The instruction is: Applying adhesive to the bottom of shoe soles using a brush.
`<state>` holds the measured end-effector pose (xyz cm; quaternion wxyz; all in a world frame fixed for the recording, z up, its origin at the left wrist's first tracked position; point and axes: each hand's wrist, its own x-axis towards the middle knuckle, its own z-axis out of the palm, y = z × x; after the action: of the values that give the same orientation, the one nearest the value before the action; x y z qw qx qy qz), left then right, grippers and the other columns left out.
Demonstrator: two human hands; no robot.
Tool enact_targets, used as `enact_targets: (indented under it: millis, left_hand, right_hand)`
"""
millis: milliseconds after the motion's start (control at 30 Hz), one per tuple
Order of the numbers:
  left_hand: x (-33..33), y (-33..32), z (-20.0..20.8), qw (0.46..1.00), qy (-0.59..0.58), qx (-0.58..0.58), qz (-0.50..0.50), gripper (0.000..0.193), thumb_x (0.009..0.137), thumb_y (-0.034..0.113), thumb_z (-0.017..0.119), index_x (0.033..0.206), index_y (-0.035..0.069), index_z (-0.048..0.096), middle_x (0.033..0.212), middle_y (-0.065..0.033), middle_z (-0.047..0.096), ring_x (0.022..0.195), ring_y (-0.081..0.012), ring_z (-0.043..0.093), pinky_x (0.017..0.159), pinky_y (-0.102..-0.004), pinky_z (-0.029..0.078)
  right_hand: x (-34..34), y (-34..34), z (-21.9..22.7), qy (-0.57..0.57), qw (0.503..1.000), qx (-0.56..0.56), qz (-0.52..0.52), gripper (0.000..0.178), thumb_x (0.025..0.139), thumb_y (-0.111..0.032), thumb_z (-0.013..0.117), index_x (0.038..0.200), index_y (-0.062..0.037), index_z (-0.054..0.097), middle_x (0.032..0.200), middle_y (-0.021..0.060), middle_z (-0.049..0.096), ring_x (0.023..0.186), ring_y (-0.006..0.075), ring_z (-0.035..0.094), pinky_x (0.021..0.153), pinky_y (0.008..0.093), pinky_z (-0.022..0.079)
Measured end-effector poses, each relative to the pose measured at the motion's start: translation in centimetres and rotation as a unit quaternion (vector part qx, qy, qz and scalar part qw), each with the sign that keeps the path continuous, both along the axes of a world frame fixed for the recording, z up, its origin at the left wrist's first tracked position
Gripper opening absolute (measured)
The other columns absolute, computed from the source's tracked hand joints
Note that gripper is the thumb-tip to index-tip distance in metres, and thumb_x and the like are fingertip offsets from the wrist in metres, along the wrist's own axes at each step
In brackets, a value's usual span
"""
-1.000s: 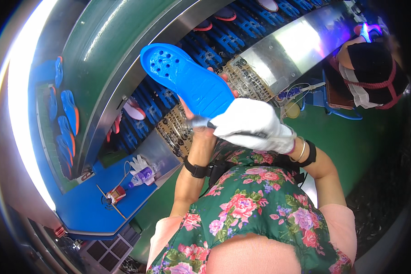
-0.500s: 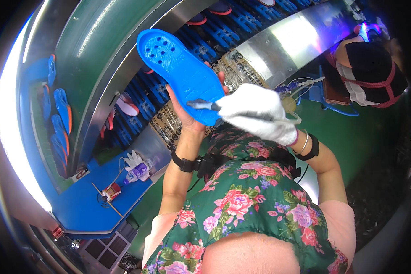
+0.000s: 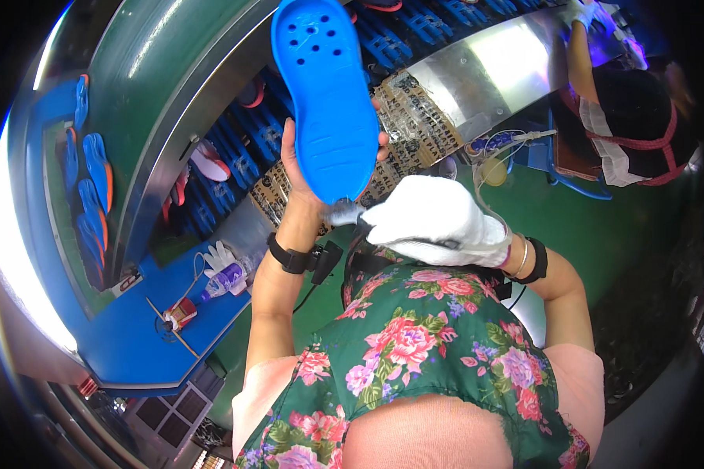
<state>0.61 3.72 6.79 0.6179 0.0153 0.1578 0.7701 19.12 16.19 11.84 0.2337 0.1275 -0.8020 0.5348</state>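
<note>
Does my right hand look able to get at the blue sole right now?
Likely yes: your right hand, holding a brush, is close to the blue sole, with nothing else visibly between.

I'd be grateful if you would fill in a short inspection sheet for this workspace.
Surface: blue tabletop at lower left, bearing small items.
Work items: blue shoe sole, holes near its far end; brush at its near end, bristles blurred, contact unclear.
Clutter: bottle with purple label, white glove and red container on the tabletop.
Hands: bare left hand holds the sole; gloved right hand grips the brush.
Cables: dark cable hangs below the left wrist device; pale line at right.
Surroundings: blue racks ahead; orange-edged blue soles at left; another person at right; green floor.
</note>
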Motion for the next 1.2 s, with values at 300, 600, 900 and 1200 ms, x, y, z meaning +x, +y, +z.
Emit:
enact_targets:
  millis: [300,600,900,1200]
  left_hand:
    - [-1.0,-0.2,-0.4,0.989,-0.054,0.045,-0.133,0.093,0.092,0.060,0.051,0.155,-0.003,0.024,0.143,-0.0341,0.043,0.116,-0.0524,0.058,0.091,-0.0570,0.056]
    - [-1.5,-0.3,-0.9,0.979,-0.066,0.050,-0.187,0.088,0.093,0.056,0.050,0.154,-0.004,0.027,0.142,-0.0359,0.045,0.115,-0.0558,0.058,0.093,-0.0571,0.055]
    - [-1.0,0.4,-0.9,0.990,-0.026,-0.026,-0.136,0.095,0.090,0.060,0.055,0.155,-0.002,0.024,0.145,-0.0326,0.042,0.108,-0.0506,0.059,0.086,-0.0557,0.054]
    - [2.5,-0.6,-0.3,0.991,-0.094,-0.077,-0.056,0.084,0.097,0.062,0.039,0.155,0.002,0.030,0.143,-0.0281,0.049,0.118,-0.0505,0.058,0.097,-0.0591,0.052]
  right_hand:
    - [0.7,-0.1,-0.8,0.039,0.995,0.081,-0.047,0.027,0.079,-0.007,0.077,0.106,-0.0103,0.075,0.109,0.0088,0.073,0.086,0.0266,0.069,0.075,0.0376,0.057]
    - [1.2,0.8,-0.5,-0.025,0.997,-0.078,-0.008,0.018,0.079,-0.009,0.080,0.097,-0.0103,0.077,0.100,0.0083,0.075,0.087,0.0253,0.071,0.076,0.0359,0.056]
    - [1.5,-0.2,-1.2,-0.055,0.979,-0.176,-0.083,0.014,0.078,-0.002,0.080,0.090,-0.0074,0.077,0.094,0.0072,0.076,0.088,0.0202,0.073,0.080,0.0335,0.057]
    - [0.2,4.2,0.8,-0.045,0.982,-0.099,-0.156,0.018,0.079,-0.001,0.080,0.096,-0.0052,0.077,0.097,0.0124,0.076,0.091,0.0217,0.073,0.081,0.0344,0.058]
